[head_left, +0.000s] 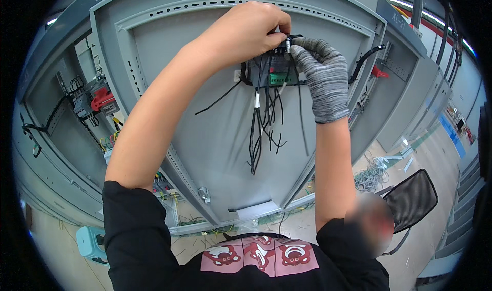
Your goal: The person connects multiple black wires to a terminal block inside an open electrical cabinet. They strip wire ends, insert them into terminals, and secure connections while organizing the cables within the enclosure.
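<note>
Both my hands are raised to a black meter-like device (259, 68) mounted on the inside of a grey cabinet door (205, 132). My bare left hand (251, 28) is closed in a pinch at the device's top edge; what lies between its fingertips is hidden. On my right hand (323, 70) is a grey striped knit glove. Its thumb and forefinger pinch a black wire by a white marker sleeve (288, 46), close to the left fingertips. A bundle of thin black wires (256, 137) hangs below the device, past a green terminal block (281, 78).
Perforated metal rails (246, 5) frame the door. Open cabinets with a red switch handle (103, 100) and wiring stand to the left. At right are a black mesh chair (414, 199) and a heap of grey wire (371, 178) on the floor. A turquoise stool (91, 244) is lower left.
</note>
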Demonstrator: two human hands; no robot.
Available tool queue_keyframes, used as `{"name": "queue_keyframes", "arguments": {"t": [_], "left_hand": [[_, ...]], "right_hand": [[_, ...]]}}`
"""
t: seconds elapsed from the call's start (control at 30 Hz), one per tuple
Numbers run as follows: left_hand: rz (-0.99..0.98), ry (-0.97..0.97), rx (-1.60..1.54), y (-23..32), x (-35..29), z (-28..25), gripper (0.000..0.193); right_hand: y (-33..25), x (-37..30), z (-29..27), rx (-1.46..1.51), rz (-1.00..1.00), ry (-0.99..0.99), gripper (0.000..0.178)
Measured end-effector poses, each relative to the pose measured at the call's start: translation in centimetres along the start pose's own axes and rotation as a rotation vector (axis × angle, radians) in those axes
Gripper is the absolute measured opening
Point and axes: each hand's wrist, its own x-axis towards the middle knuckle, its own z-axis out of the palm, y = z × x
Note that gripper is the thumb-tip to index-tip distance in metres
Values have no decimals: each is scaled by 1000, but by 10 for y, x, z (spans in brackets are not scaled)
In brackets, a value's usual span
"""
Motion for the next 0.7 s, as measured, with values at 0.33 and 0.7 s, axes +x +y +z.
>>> {"name": "queue_keyframes", "arguments": {"t": [0.33, 0.7], "left_hand": [[137, 101, 85, -8, -7, 10, 10], [6, 140, 247, 6, -12, 25, 9]], "right_hand": [[-16, 0, -5, -626, -221, -23, 23], [1, -30, 35, -894, -511, 229, 8]]}}
